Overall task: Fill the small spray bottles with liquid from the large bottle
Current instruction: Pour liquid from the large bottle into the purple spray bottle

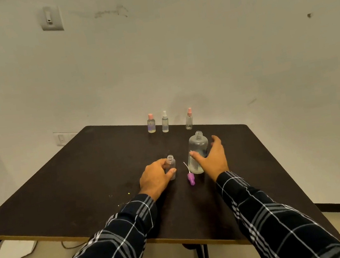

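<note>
A small clear spray bottle (171,165) stands uncapped on the dark table (84,172), and my left hand (156,179) grips it from the left. Its purple spray cap (191,178), with a white dip tube, lies on the table just to the right. The large clear bottle (198,149) stands uncapped beside the cap. My right hand (213,159) is spread around the large bottle: the thumb lies across its front and the straight fingers reach past its right side.
Three capped small spray bottles stand in a row near the table's far edge: pink-capped (151,124), white-capped (165,122) and pink-capped (188,120). A wall rises right behind them. Cables and a white sheet (14,253) lie on the floor at left.
</note>
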